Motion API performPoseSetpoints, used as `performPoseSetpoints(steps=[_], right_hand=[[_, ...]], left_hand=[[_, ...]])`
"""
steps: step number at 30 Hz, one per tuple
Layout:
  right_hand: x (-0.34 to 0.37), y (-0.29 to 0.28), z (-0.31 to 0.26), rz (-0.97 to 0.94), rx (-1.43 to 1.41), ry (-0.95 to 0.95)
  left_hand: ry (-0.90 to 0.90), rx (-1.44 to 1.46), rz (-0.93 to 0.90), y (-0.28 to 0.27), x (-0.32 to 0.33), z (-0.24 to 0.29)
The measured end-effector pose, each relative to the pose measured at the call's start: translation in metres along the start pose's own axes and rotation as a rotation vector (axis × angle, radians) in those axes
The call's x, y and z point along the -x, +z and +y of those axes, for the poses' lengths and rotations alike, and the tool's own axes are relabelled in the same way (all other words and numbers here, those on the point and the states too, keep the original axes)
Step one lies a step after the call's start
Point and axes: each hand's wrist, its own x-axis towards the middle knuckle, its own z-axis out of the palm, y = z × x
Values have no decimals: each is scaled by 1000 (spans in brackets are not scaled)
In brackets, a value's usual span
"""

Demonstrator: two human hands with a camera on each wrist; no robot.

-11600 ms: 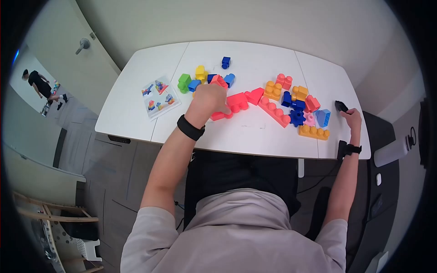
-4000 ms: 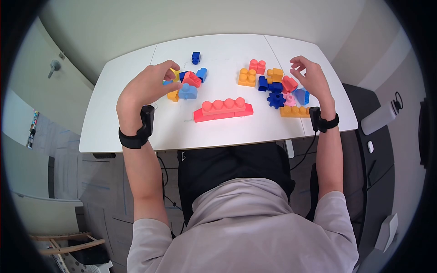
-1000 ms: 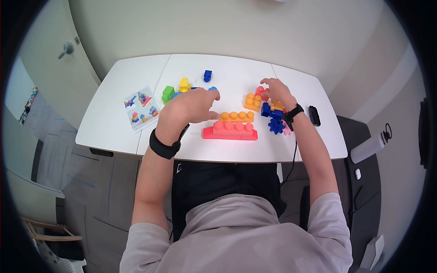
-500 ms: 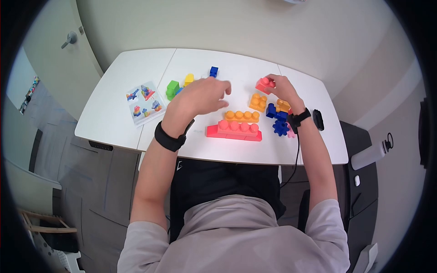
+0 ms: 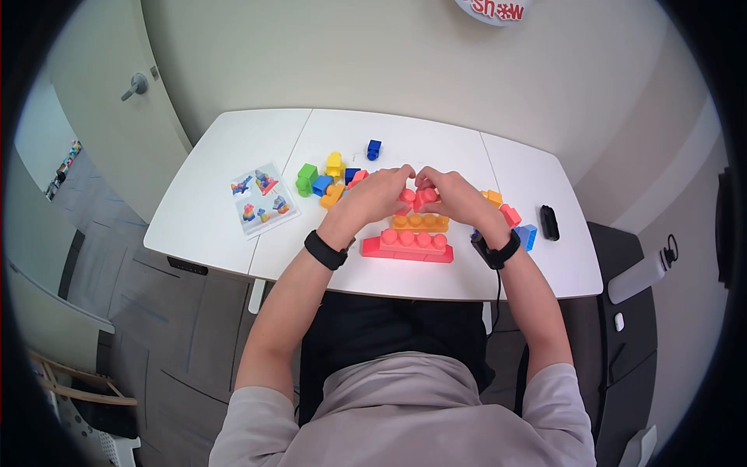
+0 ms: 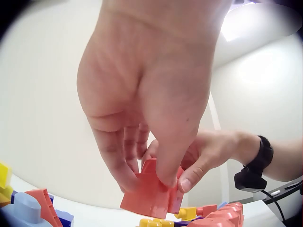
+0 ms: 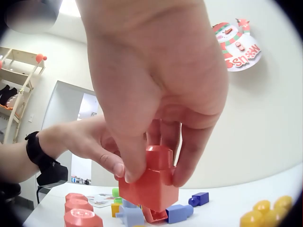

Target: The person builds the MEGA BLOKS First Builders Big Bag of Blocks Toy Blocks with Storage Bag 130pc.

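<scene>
Both hands meet around a red studded brick [image 5: 419,199] above the table. The left hand [image 5: 373,197] pinches one side of it between thumb and fingers, as the left wrist view shows. From the other side the right hand [image 5: 461,204] grips the same brick [image 7: 149,189]. Just nearer the person lies an orange four-stud brick [image 5: 420,224]. In front of that stands a long red brick [image 5: 412,240] on a wider, lower red layer with sloped ends [image 5: 373,248].
On the left are a picture sheet [image 5: 264,201] and green [image 5: 306,179], yellow [image 5: 334,165] and blue bricks [image 5: 321,185]. A dark blue brick [image 5: 374,149] lies farther back. A light blue piece [image 5: 527,236] and black case [image 5: 549,223] are at right.
The right hand has carried the red brick leftward, and the left hand has closed on it. Earlier, the long red brick came onto the lower red layer, and the orange four-stud brick moved behind them.
</scene>
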Motion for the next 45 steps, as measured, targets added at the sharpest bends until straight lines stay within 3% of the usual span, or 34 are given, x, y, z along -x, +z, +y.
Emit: performPoseSetpoints(steps=[4,9,15,23,30,33,35,37,42,45], right_hand=[[2,3,6,-72,81,93],[7,16,20,-83,41,43],[7,29,31,-102,-40,76],[4,35,29,-53,131,-21],[4,32,22,-122,202,70],[17,17,34,-89,121,-22],[29,-11,34,68,72,128],[48,-38,48,128,223,239],[95,-76,105,98,505,478],[105,-73,125,39,433,581]], left_hand=[[113,-75,33,15,-4,-23],[15,-52,-146,18,-3,-21],[-23,-78,-145,23,-3,-19],[-6,-104,-141,23,-5,-21],[-27,-133,-161,22,-5,-21],[-55,-160,-187,18,-3,-19],[-88,-166,-212,13,-3,-16],[-122,-175,-242,8,-1,-17],[-100,-157,-259,-1,1,-24],[-106,-172,-267,-4,0,-22]])
